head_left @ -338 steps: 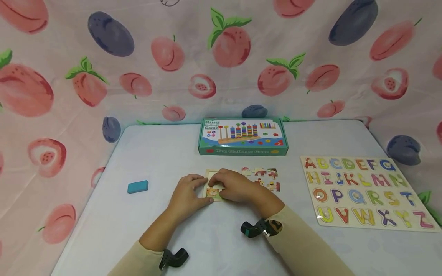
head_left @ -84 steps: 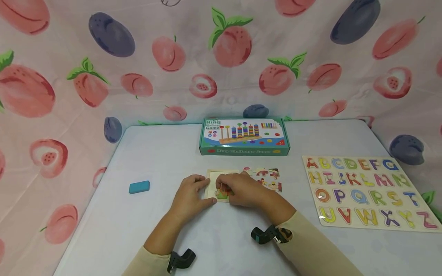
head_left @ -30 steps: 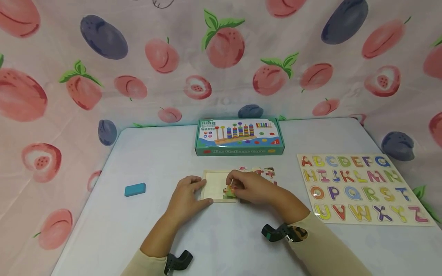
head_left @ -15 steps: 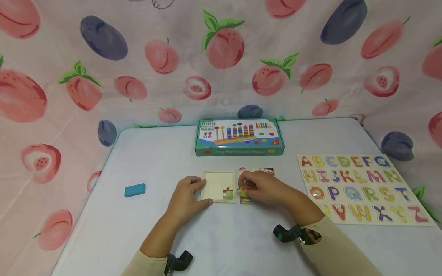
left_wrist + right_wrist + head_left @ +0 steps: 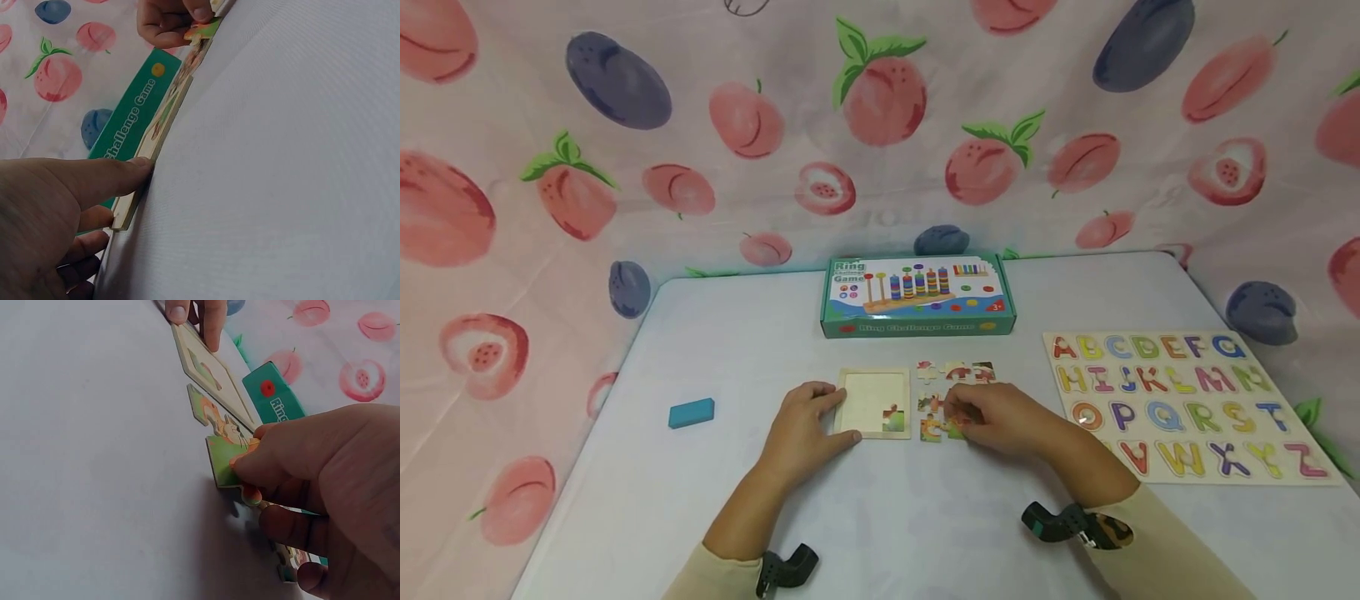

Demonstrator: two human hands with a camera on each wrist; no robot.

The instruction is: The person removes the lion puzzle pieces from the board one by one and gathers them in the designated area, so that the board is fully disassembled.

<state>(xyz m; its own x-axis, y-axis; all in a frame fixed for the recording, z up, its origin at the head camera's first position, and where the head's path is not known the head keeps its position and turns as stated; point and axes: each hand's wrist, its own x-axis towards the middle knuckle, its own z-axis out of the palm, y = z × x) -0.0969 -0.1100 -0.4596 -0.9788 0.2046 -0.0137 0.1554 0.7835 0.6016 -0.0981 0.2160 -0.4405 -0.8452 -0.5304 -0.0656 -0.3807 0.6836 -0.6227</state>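
Note:
A square wooden puzzle tray (image 5: 867, 406) lies at the table's middle with one jigsaw piece (image 5: 892, 418) in its lower right corner. My left hand (image 5: 805, 425) holds the tray's left side, thumb on the near corner and fingers toward the far one. Right of the tray, my right hand (image 5: 1000, 419) pinches a green and orange puzzle piece (image 5: 224, 461) between thumb and fingers. That piece is tilted over the table, a shadow under it in the right wrist view. Loose puzzle pieces (image 5: 931, 429) lie in rows around it, some of them hidden by the hand.
Behind the tray stands a green Ring Challenge Game box (image 5: 917, 297). At the right lies an alphabet board (image 5: 1187, 406), its lower left partly covered by the right forearm. A blue block (image 5: 691, 413) sits at the left on the white table (image 5: 880, 525).
A bear piece that was in the tray earlier is out. My right hand has carried a piece rightward from the tray to the loose pieces. The left hand has stayed on the tray.

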